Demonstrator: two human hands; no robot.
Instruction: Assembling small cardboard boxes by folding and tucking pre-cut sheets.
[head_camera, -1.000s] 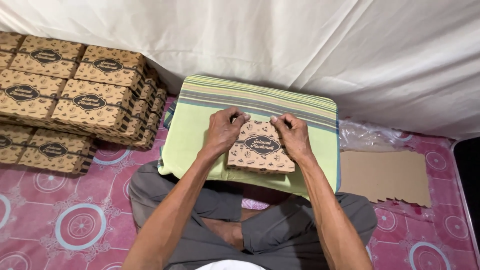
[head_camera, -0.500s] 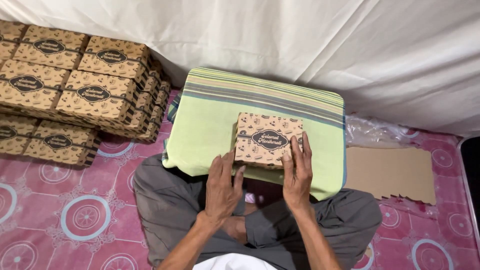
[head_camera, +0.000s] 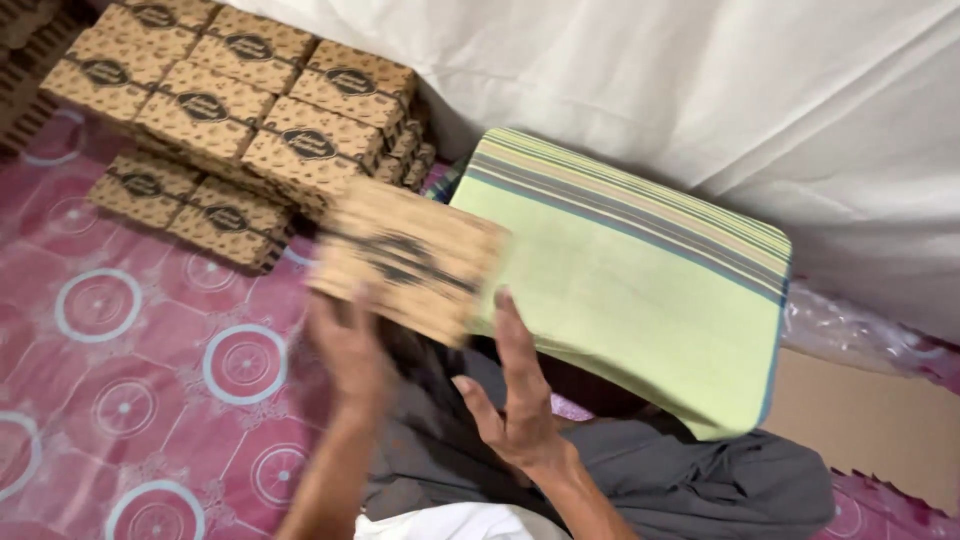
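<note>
Far left, pink patterned floor mat (head_camera: 120, 400) lies bare in front of the person. At upper left, a stack of brown printed boxes (head_camera: 240, 110) sits on the mat, running off the frame's top and left edges. In the middle, a blurred brown box (head_camera: 405, 258) is in the air between that stack and a green striped cushion (head_camera: 640, 270). The left hand (head_camera: 350, 350) is under the box's near edge, seemingly holding it; blur hides the fingers. The right hand (head_camera: 510, 385) is open, fingertips at the box's near right corner. Right of the cushion, flat cardboard (head_camera: 870, 430) lies on the floor. White cloth (head_camera: 700, 90) hangs behind.
</note>
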